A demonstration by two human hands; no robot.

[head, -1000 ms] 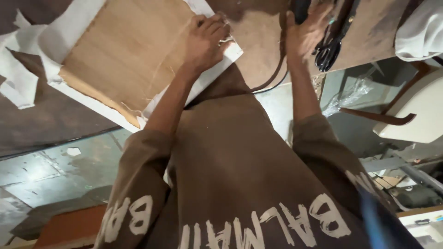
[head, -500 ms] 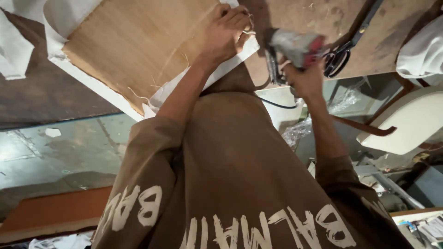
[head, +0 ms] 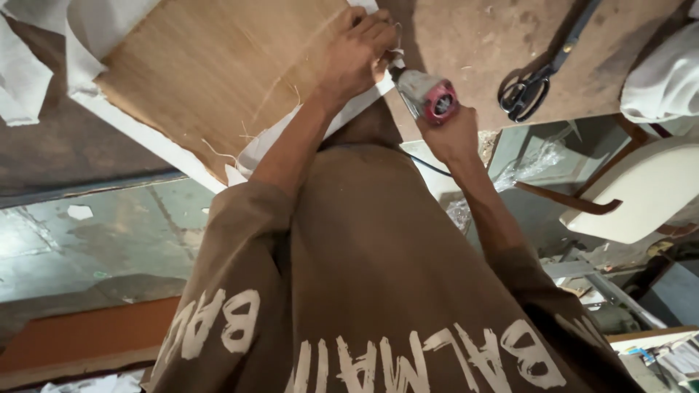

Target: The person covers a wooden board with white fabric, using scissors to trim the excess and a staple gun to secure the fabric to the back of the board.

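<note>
A wooden board (head: pixel 218 73) wrapped in white fabric (head: pixel 277 142) lies on the brown worktable (head: pixel 466 36). My left hand (head: pixel 357 54) presses down on the board's near corner, pinching the fabric edge there. My right hand (head: pixel 451 135) grips a grey and pink power tool (head: pixel 426 94) that looks like a staple gun. The tool's nose points at the fabric right beside my left fingers. A thin dark hose or cord trails from the tool down past my brown shirt.
Black scissors (head: pixel 539 73) lie on the table to the right of the tool. A white padded chair piece (head: pixel 641 193) with a wooden arm stands at the right. More white cloth (head: pixel 22 80) hangs at the far left. Grey floor shows below the table edge.
My right hand has picked up the tool from near the scissors and brought it left and down to the board's corner. My left hand has stayed on the fabric edge.
</note>
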